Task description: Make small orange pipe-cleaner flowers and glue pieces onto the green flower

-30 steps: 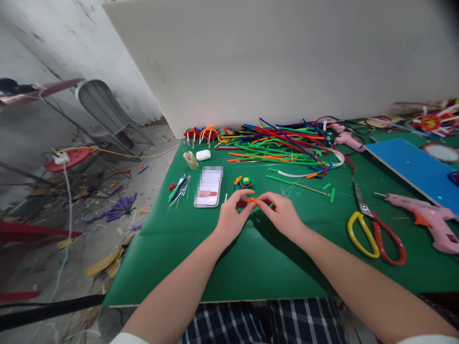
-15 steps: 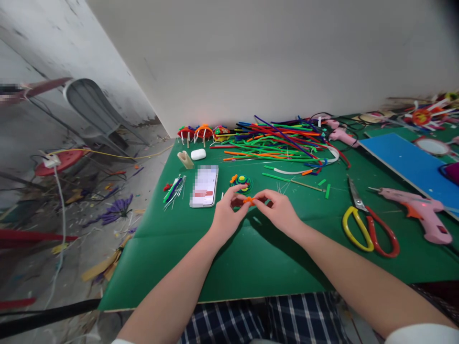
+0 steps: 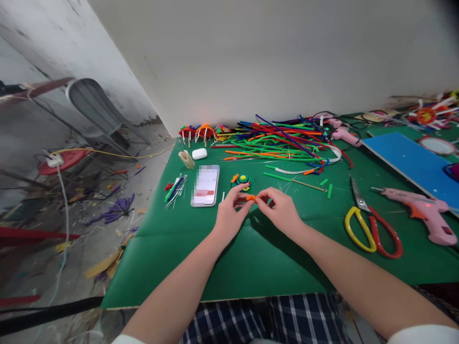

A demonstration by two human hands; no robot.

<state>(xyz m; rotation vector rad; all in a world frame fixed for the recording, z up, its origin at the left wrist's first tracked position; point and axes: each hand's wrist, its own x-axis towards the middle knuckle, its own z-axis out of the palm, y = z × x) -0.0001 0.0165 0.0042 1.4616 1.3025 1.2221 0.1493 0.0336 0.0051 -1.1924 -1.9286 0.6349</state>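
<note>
Both hands meet above the green table point(image 3: 201, 267) and pinch a small orange pipe-cleaner piece point(image 3: 251, 197) between their fingertips. My left hand point(image 3: 231, 215) grips it from the left with thumb and forefinger closed. My right hand point(image 3: 281, 210) grips it from the right, fingers curled. Just behind the hands lies a small coiled piece of green, yellow and blue pipe cleaner point(image 3: 244, 181). A phone point(image 3: 205, 185) lies to the left of the hands.
A heap of coloured pipe cleaners point(image 3: 283, 141) fills the back of the table. Scissors with yellow and red handles point(image 3: 373, 229) and a pink glue gun point(image 3: 423, 210) lie at right, beside a blue board point(image 3: 412, 165). An earbud case point(image 3: 199, 154) and short cut pieces point(image 3: 175, 187) sit at left.
The hands have stayed together on the orange piece, with only small finger movements. The view has shifted slightly.
</note>
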